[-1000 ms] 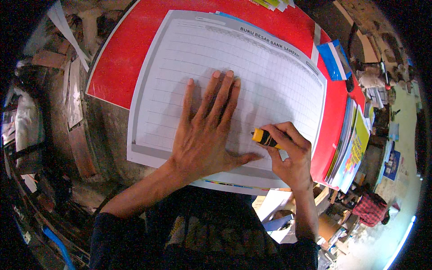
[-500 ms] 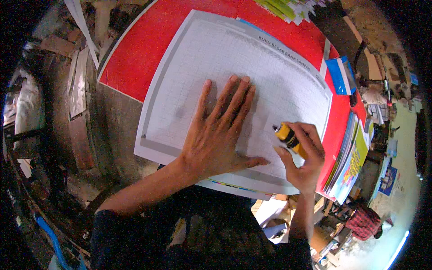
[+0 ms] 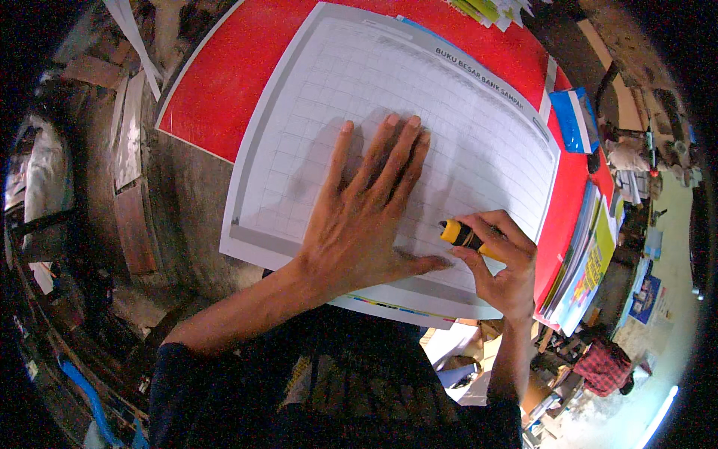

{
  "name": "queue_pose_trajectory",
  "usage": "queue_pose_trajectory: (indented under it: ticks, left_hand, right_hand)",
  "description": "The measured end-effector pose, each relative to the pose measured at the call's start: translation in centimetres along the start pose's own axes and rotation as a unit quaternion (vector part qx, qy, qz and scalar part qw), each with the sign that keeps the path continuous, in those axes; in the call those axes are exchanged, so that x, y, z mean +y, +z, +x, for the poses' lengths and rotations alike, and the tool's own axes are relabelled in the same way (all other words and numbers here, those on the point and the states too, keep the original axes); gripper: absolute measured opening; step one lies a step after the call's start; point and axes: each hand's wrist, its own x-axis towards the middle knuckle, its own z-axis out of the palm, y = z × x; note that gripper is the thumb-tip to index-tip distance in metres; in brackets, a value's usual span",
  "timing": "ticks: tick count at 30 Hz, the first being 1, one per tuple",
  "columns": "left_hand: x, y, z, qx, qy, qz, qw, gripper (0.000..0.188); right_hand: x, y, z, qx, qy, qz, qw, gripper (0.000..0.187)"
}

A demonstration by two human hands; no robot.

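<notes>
- The left hand (image 3: 359, 213) lies flat upon the printed grid sheet (image 3: 314, 90), its fingers straight, slightly spread, gripping nothing.
- The right hand (image 3: 505, 266) has its fingers closed around a yellow and black tool (image 3: 451, 233); I cannot tell whether its dark tip touches the sheet.
- The sheet lies on the red worktop (image 3: 217, 82), a blue packet (image 3: 568, 123) and stacked booklets (image 3: 587, 262) at right.

Left hand (image 3: 360, 221) lies palm down, right hand (image 3: 505, 268) curled gripping
</notes>
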Motion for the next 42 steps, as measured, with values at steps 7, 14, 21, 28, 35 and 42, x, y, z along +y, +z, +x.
queue_pose_trajectory:
  ticks: [7, 14, 21, 28, 35, 42]
  left_hand:
    - [-0.1, 0.2, -0.1, -0.008, 0.0, 0.007, 1.0, 0.137]
    - [0.1, 0.2, 0.1, -0.009, 0.001, 0.013, 1.0, 0.136]
    - [-0.2, 0.0, 0.0, 0.0, -0.002, 0.021, 1.0, 0.137]
    - [-0.2, 0.1, 0.1, -0.018, 0.003, -0.013, 1.0, 0.136]
    - [-0.2, 0.3, 0.2, -0.018, -0.008, 0.013, 1.0, 0.134]
    - [0.0, 0.0, 0.4, -0.028, -0.01, 0.005, 1.0, 0.132]
  right_hand:
    - [-0.6, -0.2, 0.6, -0.02, 0.035, 0.01, 0.999, 0.042]
    - [0.0, -0.3, 0.6, -0.033, -0.06, -0.055, 0.996, 0.048]
    - [-1.2, -0.4, 1.1, -0.029, 0.035, 0.023, 0.999, 0.044]
    - [-1.1, -0.5, 1.1, -0.034, 0.077, 0.039, 0.996, 0.039]
    - [-2.1, 0.0, 1.8, -0.063, 0.055, 0.02, 0.996, 0.043]
    - [-0.8, -1.1, -0.1, -0.025, 0.089, 0.03, 0.995, 0.044]
